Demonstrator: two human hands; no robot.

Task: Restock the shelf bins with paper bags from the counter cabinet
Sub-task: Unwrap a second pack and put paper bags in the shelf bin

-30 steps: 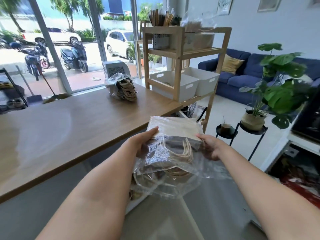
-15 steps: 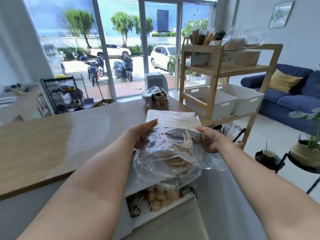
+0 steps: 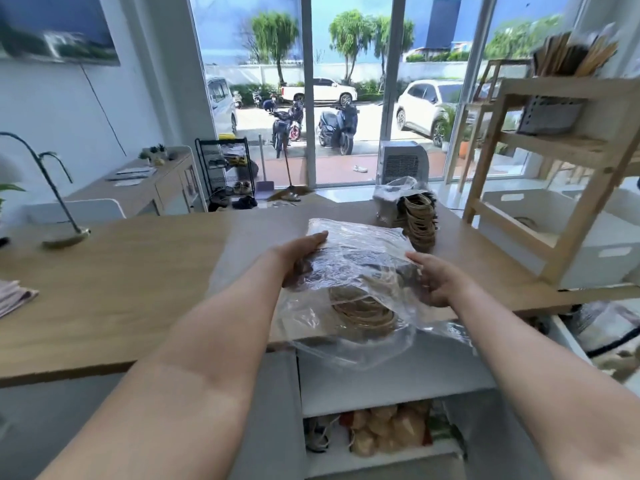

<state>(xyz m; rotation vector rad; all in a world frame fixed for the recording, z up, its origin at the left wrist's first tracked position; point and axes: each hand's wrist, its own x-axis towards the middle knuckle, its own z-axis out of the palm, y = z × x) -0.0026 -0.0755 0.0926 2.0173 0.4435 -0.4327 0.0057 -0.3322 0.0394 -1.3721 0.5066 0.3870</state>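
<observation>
The fingers of the left hand (image 3: 300,251) and the right hand (image 3: 434,276) are closed on opposite ends of a plastic-wrapped pack of paper bags (image 3: 360,268), held between them over the near edge of the wooden counter (image 3: 121,271), above the open cabinet (image 3: 381,434). Past the fingertips a second wrapped pack (image 3: 410,213) lies on the counter; further right stands the wooden shelf (image 3: 561,216) with white bins (image 3: 540,216). This looks like the carrying step; next the pack probably needs unwrapping and moving rightward to a bin.

Bright daylight floods through the windows (image 3: 349,98) (frame edges bend and blur), glare whitening the counter (image 3: 138,271).
</observation>
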